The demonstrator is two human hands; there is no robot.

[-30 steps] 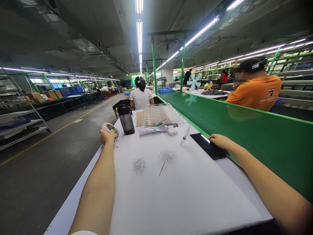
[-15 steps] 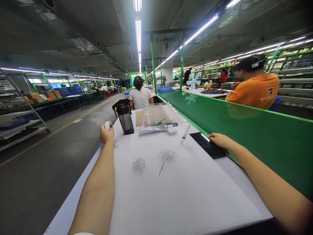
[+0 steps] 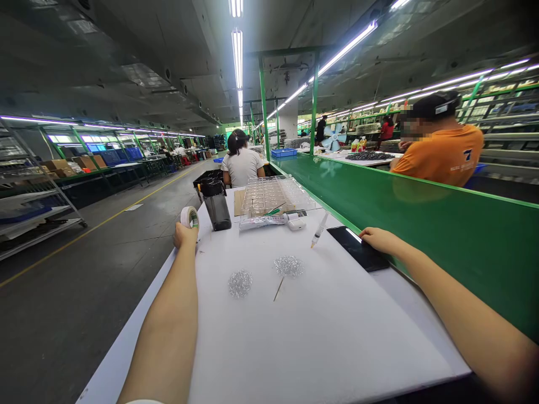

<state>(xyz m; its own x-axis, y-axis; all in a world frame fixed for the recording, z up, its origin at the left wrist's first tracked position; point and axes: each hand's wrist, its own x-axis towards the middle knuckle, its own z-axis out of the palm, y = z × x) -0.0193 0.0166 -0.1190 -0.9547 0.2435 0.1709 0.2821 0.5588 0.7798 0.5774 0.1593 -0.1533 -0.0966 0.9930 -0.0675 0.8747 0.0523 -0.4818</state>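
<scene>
At the left edge of the white table (image 3: 337,342), my left hand (image 3: 184,234) grips a roll of tape (image 3: 190,217), which stands up above the fingers. My right hand (image 3: 379,240) rests at the right edge, its fingers on the far corner of a black tablet-like slab (image 3: 357,249). Between the hands lie two small piles of clear bits, one on the left (image 3: 240,284) and one on the right (image 3: 288,266). A thin stick (image 3: 278,289) touches the right pile. A syringe (image 3: 319,231) lies left of the slab.
Further back are a dark bottle (image 3: 215,205), a clear compartment tray (image 3: 269,193), a long plastic packet (image 3: 261,222) and a white case (image 3: 296,224). A green conveyor (image 3: 421,224) runs along the right. One person (image 3: 242,165) sits ahead, another in orange (image 3: 442,154) across the conveyor.
The tape roll now stands higher above my left hand, with more of its face showing. My right hand has stayed on the slab. The person ahead has turned their head slightly.
</scene>
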